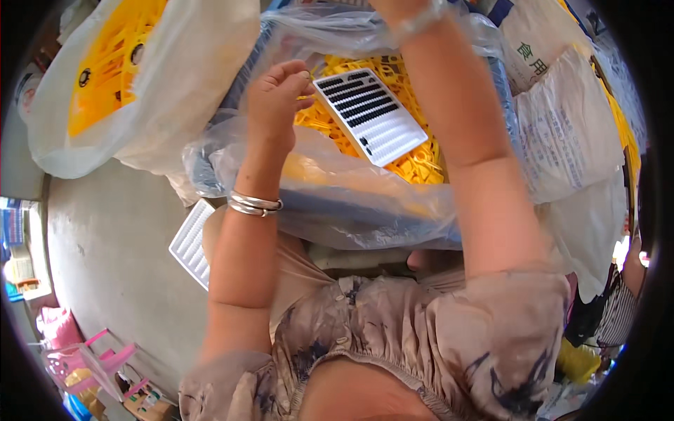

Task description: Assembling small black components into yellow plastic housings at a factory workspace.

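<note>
Your left hand (pixel 277 98) is pinching a yellow piece (pixel 306 96) beside the white slotted panel (pixel 368 116) — right hand's grip cannot be told; many yellow parts (pixel 414 165) are remaining.

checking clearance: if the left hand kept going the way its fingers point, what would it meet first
Most likely the white slotted panel: the left hand points right and up, fingertips about at its near edge. Yellow plastic parts lie just beneath; depth is unclear.

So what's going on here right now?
A person sits over a clear plastic bag full of small yellow plastic pieces. The left hand pinches one yellow piece beside a white slotted plastic grid panel lying on the pile. The right hand reaches past the top edge. Another white grid panel rests near the left elbow.
</note>
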`<state>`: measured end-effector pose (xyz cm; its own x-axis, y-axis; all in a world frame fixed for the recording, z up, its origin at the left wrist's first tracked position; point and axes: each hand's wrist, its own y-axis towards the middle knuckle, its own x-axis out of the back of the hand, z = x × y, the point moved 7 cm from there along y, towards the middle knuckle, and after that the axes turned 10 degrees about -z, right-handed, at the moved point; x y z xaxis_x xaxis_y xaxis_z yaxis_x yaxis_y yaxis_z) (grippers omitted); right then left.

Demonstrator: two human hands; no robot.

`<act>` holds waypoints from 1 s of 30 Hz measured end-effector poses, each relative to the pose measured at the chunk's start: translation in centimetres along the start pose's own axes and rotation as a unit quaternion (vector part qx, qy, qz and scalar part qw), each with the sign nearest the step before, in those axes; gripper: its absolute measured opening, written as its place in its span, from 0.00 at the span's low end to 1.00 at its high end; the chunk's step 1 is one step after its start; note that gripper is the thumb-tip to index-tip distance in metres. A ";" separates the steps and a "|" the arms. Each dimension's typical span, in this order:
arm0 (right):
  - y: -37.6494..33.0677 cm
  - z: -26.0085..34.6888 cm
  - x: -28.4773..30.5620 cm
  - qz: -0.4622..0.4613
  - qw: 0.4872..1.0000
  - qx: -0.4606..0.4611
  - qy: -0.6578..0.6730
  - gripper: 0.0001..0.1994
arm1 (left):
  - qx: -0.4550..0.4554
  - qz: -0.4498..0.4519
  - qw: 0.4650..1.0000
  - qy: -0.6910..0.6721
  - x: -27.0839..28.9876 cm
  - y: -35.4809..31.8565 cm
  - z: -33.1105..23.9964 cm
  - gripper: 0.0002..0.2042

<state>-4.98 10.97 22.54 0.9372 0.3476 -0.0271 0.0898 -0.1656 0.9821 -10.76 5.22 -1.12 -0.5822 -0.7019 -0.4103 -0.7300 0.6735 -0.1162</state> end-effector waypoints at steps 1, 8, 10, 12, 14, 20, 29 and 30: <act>-2.8 -1.8 2.3 -0.049 0.994 -0.093 -0.001 0.07 | 0.004 0.001 1.000 0.028 0.4 -0.1 -0.1 0.10; -46.1 2.5 8.3 0.676 0.638 -0.358 -0.089 0.07 | 0.045 0.003 0.997 0.063 -0.4 0.0 1.0 0.09; -51.9 9.9 9.9 0.578 0.524 -0.622 0.060 0.15 | 0.057 0.000 0.996 0.063 0.1 0.2 1.2 0.08; -52.3 12.1 10.2 0.587 0.516 -0.621 0.058 0.15 | 0.054 0.003 0.997 0.058 0.6 0.2 0.9 0.08; -52.6 13.5 10.4 0.610 0.507 -0.607 0.044 0.16 | 0.063 0.009 0.996 0.063 0.6 0.3 1.0 0.08; -52.6 14.4 10.6 0.678 0.485 -0.552 -0.013 0.17 | 0.068 0.044 0.994 0.067 -0.7 0.6 1.3 0.09; -52.3 14.4 11.3 0.729 0.381 -0.569 0.013 0.18 | 0.060 0.042 0.994 0.076 -0.2 0.3 0.9 0.09; -51.9 13.7 10.8 0.690 0.428 -0.584 -0.008 0.18 | 0.061 0.040 0.994 0.076 0.0 0.3 0.8 0.09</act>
<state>5.11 10.65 -31.28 -0.1707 0.6548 0.7363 -0.7732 0.3742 -0.5120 -10.71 5.60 -1.90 -0.6905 -0.6663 -0.2815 -0.6361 0.7447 -0.2020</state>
